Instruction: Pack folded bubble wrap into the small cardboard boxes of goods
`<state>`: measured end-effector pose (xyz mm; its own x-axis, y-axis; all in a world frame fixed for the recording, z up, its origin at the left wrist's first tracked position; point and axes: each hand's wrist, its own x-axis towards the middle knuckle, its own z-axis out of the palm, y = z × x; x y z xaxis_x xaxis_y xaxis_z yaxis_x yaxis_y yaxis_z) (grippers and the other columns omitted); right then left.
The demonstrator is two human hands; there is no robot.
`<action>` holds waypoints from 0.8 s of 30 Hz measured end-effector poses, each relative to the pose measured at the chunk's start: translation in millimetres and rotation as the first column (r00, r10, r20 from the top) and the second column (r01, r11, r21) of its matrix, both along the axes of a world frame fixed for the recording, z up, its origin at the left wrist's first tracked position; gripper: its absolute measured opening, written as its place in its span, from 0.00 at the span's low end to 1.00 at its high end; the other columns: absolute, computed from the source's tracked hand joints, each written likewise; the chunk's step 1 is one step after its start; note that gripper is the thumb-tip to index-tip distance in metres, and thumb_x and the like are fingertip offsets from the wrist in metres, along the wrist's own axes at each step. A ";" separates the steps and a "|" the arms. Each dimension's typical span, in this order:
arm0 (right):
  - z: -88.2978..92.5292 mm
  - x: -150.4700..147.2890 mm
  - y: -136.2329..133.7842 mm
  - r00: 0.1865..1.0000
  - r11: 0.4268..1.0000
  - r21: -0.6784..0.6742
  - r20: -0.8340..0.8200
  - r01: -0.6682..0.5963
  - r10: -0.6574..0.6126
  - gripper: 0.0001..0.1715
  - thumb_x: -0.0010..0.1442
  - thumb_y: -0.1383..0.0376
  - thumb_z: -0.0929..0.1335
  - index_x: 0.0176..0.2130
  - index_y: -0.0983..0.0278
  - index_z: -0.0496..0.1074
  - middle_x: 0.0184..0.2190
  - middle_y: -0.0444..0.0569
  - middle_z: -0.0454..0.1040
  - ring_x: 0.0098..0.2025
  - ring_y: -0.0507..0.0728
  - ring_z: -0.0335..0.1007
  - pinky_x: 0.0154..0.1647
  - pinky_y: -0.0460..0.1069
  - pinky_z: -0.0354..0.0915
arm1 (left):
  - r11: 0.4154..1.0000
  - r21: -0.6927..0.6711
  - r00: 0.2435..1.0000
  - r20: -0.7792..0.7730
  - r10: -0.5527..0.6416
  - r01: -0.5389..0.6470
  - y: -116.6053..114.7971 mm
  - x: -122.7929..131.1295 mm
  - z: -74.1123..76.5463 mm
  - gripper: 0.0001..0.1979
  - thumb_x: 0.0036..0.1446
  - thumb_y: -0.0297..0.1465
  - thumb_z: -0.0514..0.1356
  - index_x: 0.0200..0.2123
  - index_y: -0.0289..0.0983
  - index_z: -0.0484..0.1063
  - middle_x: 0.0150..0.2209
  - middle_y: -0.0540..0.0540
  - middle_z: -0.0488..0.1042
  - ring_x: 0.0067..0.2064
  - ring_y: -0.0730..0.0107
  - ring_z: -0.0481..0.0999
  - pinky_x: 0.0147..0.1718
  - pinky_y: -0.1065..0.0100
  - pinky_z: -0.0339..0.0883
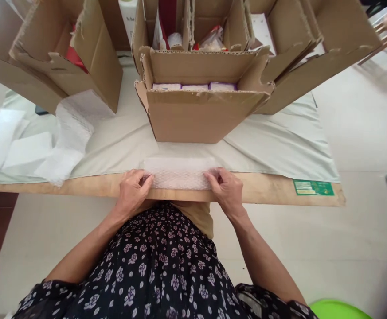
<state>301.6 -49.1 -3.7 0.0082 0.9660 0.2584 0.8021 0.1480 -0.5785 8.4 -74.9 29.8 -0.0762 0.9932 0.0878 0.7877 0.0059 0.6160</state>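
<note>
A sheet of bubble wrap point(180, 172) lies flat at the near edge of the wooden table point(266, 188). My left hand point(131, 191) pinches its left end with curled fingers. My right hand point(227, 189) grips its right end the same way. Just behind the sheet stands an open cardboard box point(196, 117) with white and purple packages point(195, 87) in a row inside.
A pale cloth point(279, 146) covers the table. Loose bubble wrap and white sheets point(47, 146) lie at the left. More open cardboard boxes point(63, 53) stand behind. A green label point(313, 187) sits on the table edge. A green object point(338, 309) shows at the bottom right.
</note>
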 end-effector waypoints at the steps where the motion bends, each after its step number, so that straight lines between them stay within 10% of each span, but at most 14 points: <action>1: -4.9 -0.9 1.6 0.998 0.999 0.042 0.055 0.010 -0.012 0.23 0.68 0.47 0.67 0.38 0.63 0.79 0.28 0.49 0.79 0.29 0.57 0.72 0.35 0.50 0.67 | 1.000 0.014 0.999 -0.051 -0.001 0.001 1.0 -0.4 -2.6 0.15 0.63 0.38 0.58 0.26 0.40 0.71 0.28 0.47 0.75 0.34 0.62 0.73 0.41 0.59 0.68; 11: -18.9 -5.8 4.2 0.986 0.993 0.105 0.150 0.057 -0.072 0.27 0.70 0.49 0.67 0.56 0.66 0.75 0.24 0.45 0.76 0.28 0.55 0.71 0.36 0.50 0.67 | 0.997 0.055 0.968 -0.245 -0.046 0.061 4.2 1.3 -11.6 0.10 0.66 0.35 0.59 0.33 0.39 0.76 0.28 0.46 0.75 0.34 0.59 0.73 0.39 0.59 0.67; 18: -16.0 -7.6 5.3 0.988 0.993 0.069 0.119 0.093 -0.101 0.28 0.69 0.49 0.67 0.57 0.65 0.74 0.25 0.44 0.76 0.27 0.54 0.70 0.34 0.49 0.67 | 0.999 0.050 0.965 -0.262 -0.005 0.019 -5.0 -5.2 -9.7 0.20 0.66 0.38 0.62 0.57 0.35 0.73 0.32 0.46 0.76 0.36 0.58 0.76 0.42 0.57 0.72; 24: -19.8 -5.9 7.6 0.980 0.992 0.101 0.179 0.073 -0.091 0.27 0.70 0.50 0.67 0.56 0.66 0.74 0.25 0.44 0.76 0.27 0.55 0.71 0.33 0.49 0.66 | 0.917 0.256 0.912 -0.357 -0.204 0.306 -3.7 17.7 2.4 0.23 0.67 0.29 0.60 0.64 0.42 0.68 0.63 0.36 0.72 0.66 0.49 0.70 0.64 0.47 0.65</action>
<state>295.8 -41.5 -23.5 0.0307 0.9354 0.3523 0.9047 0.1238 -0.4076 26.1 -78.6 32.2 0.2585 0.8962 0.3605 0.8891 -0.3666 0.2739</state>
